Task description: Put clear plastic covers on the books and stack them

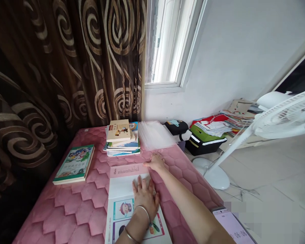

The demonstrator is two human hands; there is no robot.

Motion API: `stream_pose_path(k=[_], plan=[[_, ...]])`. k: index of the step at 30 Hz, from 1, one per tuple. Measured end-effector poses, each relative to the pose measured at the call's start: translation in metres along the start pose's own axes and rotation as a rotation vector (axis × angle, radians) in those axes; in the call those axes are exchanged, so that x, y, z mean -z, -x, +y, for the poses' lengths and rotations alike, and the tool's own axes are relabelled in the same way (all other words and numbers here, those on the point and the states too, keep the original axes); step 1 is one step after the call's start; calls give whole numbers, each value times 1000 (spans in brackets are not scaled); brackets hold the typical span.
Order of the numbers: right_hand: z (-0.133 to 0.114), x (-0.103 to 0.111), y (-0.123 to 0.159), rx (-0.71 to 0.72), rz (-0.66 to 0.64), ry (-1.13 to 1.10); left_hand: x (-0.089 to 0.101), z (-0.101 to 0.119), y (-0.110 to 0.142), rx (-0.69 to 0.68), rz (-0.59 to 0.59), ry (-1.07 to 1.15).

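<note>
An open picture book (117, 189) lies on the pink quilted mattress (76, 206), with a pink flap at its far end and coloured cartoon pictures on the near page. My left hand (145, 196), two bangles at its wrist, rests flat on the book with its fingers spread. At the book's far right corner is my right hand (157, 162), fingers apart, the thumb by the edge of the pink flap and the other fingers over the mattress. Whether the right thumb presses on the paper is hard to see.
Behind the book stand a stack of books (122, 139) and a pile of clear plastic sleeves (155, 134). Green-edged books (76, 162) lie to the left. A phone (231, 225) sits at the lower right. Beyond the mattress are a white fan (216, 173) and a filled black box (205, 144).
</note>
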State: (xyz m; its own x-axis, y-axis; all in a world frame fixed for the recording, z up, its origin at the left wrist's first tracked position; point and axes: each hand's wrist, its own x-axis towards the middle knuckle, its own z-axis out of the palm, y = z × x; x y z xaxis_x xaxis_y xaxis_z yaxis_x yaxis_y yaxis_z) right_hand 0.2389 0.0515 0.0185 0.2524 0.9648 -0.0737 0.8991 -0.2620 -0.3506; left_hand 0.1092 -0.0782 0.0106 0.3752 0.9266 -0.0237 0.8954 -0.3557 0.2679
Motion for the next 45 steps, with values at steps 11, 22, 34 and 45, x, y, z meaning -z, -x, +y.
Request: stream_pose_path(k=[11, 22, 34, 45], plan=[[-14, -14, 25, 95, 178, 83, 32, -104, -25, 205, 33, -160], [-84, -53, 87, 527, -107, -18, 30, -115, -25, 191, -42, -163], [-17, -39, 72, 324, 7, 152, 47, -131, -17, 448, 21, -94], [-50, -7, 36, 360, -38, 80, -18, -65, 67, -19, 68, -188]])
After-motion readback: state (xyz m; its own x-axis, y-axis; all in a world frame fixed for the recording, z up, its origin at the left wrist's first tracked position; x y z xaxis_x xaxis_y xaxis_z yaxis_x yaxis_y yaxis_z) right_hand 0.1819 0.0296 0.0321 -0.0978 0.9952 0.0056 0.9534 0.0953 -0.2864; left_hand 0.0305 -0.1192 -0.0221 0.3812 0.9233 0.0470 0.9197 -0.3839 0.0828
